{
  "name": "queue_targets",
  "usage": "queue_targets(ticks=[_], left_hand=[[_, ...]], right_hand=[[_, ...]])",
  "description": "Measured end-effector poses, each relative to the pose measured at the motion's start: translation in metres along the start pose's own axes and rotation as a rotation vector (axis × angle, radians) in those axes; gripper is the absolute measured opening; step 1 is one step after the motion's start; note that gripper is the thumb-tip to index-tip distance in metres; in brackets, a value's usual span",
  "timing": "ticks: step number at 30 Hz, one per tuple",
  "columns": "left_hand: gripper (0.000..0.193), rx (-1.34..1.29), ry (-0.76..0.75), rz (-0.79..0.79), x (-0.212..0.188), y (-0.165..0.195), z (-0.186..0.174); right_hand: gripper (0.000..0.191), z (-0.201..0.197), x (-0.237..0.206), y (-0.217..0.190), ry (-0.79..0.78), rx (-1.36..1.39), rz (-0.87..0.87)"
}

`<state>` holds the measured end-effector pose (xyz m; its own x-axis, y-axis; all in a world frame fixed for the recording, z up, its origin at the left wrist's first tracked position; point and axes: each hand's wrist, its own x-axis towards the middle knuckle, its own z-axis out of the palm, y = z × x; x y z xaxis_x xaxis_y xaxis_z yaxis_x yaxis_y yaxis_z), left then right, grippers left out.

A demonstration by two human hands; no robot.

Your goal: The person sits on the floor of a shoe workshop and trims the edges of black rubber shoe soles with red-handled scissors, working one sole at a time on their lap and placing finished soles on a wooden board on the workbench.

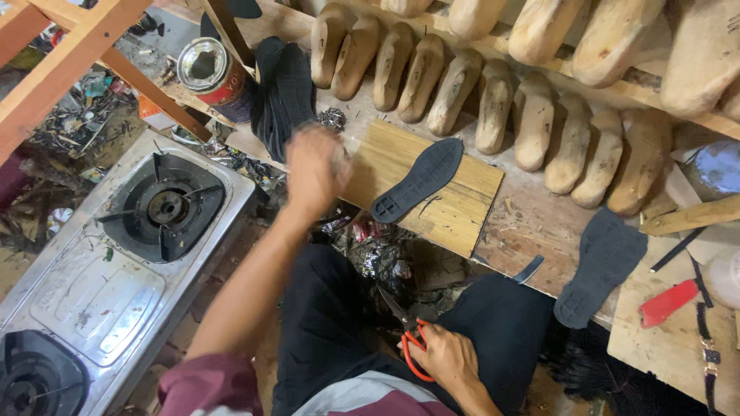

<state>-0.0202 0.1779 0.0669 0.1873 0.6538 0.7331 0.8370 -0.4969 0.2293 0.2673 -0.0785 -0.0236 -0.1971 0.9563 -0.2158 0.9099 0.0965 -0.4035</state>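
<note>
Right hand (pixel 445 356) closed around red-handled scissors (pixel 408 339), parked at lap. Left hand (pixel 314 169) blurred at wooden board's (pixel 462 204) left edge, grip unclear; black sole (pixel 417 179) flat on board.

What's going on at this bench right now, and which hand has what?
A person sits at a low wooden workbench. The right hand holds red-handled scissors over the lap. The left hand is raised near the bench edge, blurred, so what it grips is unclear. A black shoe sole lies on a bamboo board, and another black sole overhangs the bench edge. Wooden shoe lasts line the back, and a gas stove sits on the person's left.
</note>
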Motion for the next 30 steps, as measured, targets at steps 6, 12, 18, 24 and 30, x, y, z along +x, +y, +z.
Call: queue_targets(ticks=[6,12,18,24,30], left_hand=[[0.049,-0.238,-0.404,0.021,-0.049,0.085,0.016],[0.057,-0.180,-0.417,-0.020,-0.051,0.131,0.021],[0.051,-0.035,-0.244,-0.095,-0.012,0.072,0.025],[0.049,0.391,-0.522,-0.286,0.028,-0.026,0.006],[0.016,0.294,-0.393,-0.261,0.051,-0.052,-0.006]], right_hand=[[0.047,0.003,0.006,-0.002,-0.016,0.002,-0.074],[0.050,0.001,0.006,-0.014,-0.025,-0.034,-0.017],[0.048,-0.007,-0.001,-0.013,-0.040,-0.010,-0.011],[0.047,-0.010,-0.003,-0.016,-0.048,0.002,-0.010],[0.049,-0.013,-0.003,-0.017,-0.071,-0.015,0.006]])
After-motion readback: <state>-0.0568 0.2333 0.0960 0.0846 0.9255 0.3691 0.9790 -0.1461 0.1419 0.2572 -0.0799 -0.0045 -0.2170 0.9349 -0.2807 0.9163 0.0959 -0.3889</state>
